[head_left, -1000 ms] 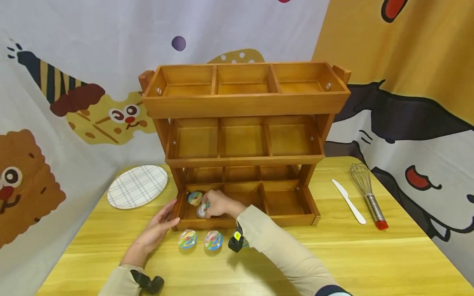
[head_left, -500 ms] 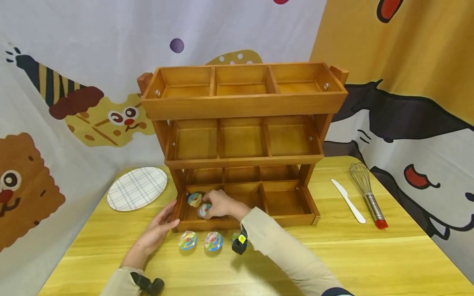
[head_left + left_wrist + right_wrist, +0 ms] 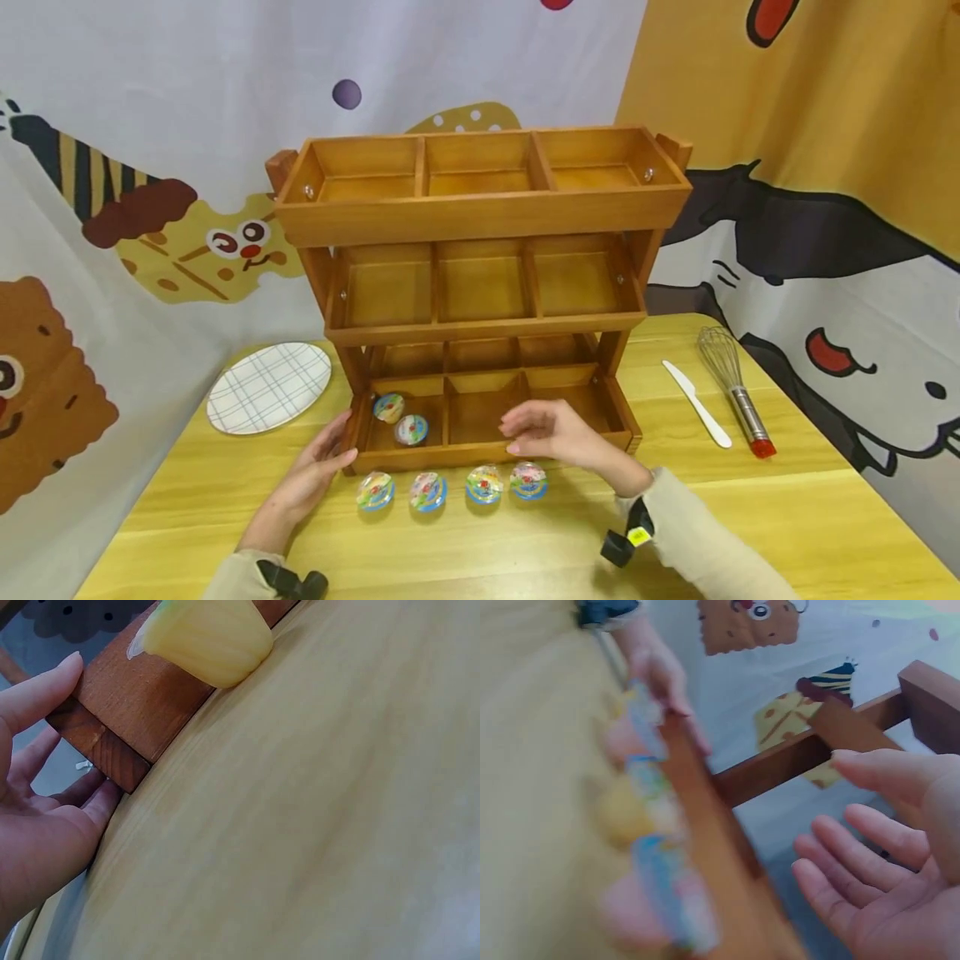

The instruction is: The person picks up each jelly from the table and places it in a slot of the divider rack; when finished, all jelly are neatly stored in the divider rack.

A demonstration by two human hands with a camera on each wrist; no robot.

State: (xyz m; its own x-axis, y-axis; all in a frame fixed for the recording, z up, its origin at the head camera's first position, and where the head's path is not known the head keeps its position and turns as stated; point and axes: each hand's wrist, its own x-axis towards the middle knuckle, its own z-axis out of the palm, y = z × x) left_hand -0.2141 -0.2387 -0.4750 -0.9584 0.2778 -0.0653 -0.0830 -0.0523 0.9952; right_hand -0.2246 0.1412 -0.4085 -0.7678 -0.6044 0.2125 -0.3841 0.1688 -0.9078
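Cups [image 3: 483, 485] with printed lids, four of them, stand in a loose row on the yellow table [image 3: 420, 558], just in front of the wooden rack [image 3: 483, 215], presumably to be within easy reach. In this head view two more cups [image 3: 412, 430] sit in the left compartment [image 3: 379, 439] of the bottom tier [image 3: 450, 455], set on a diagonal, perhaps to fit both in. The left hand [image 3: 307, 475] rests against the rack's left end, probably steadying it. The right hand [image 3: 558, 433] hangs near the bottom tier's front edge, fingers loosely bent, holding nothing.

From the left wrist, thumb and fingers spread wide about the rack's corner, touching the wood; a yellow-bodied cup [image 3: 214, 641] stands upright beside the board, whether touching I cannot tell.

From the right wrist, the thumb stands well apart from the bent fingers, nothing between them; three cups of the row show blurred, their lids unreadable.
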